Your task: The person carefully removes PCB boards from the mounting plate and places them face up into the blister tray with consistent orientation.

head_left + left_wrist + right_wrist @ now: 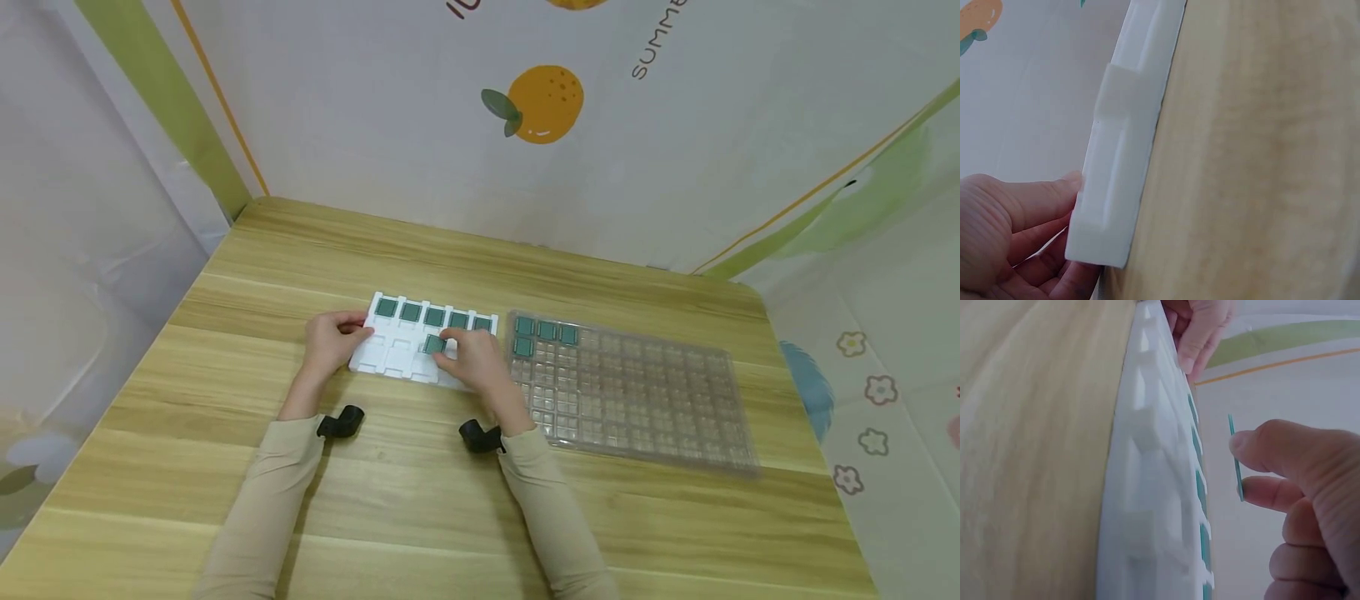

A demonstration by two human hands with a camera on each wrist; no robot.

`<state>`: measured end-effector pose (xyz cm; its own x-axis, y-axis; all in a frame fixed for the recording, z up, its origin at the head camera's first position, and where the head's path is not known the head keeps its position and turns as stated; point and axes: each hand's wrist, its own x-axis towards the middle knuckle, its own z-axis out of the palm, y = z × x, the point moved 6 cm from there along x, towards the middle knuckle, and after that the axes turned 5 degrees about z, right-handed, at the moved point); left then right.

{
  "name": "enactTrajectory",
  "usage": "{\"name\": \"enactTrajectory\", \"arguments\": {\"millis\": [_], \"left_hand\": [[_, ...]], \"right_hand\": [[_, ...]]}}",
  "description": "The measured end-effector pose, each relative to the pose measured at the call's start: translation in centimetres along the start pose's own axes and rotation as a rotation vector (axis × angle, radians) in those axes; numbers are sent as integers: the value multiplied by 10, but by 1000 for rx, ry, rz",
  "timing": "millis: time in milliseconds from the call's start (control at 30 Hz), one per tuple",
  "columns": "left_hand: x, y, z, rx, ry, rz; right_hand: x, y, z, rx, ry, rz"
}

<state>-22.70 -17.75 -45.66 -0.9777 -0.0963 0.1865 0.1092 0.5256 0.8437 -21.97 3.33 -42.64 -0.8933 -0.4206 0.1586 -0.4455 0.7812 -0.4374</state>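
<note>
My right hand (477, 360) pinches a thin green square chip (434, 343) by its edges, between thumb and finger. It hovers over the middle of a white tray (397, 357); in the right wrist view the chip (1239, 474) appears edge-on, apart from the tray. My left hand (327, 340) grips the tray's left end, thumb at the upper edge and fingers curled by the side, as the left wrist view also shows. Along the tray's back row, several green chips (410, 312) sit in pockets. Part of the tray's right end is hidden behind my right hand.
Right of the white tray lies a transparent compartment tray (660, 392), with several green chips (547, 331) in its back left corner. Both rest on a wooden table (405, 492). A printed curtain (390, 108) hangs behind the table's back edge.
</note>
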Motion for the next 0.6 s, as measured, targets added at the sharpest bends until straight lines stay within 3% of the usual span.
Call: {"name": "enactTrajectory", "arguments": {"millis": [367,600], "left_hand": [[0,-2,0,-1,-2,-25],[0,-1,0,0,-9,-8]], "right_hand": [[-9,23,-14,39,-9,62],[-14,36,-25,47,50,76]]}}
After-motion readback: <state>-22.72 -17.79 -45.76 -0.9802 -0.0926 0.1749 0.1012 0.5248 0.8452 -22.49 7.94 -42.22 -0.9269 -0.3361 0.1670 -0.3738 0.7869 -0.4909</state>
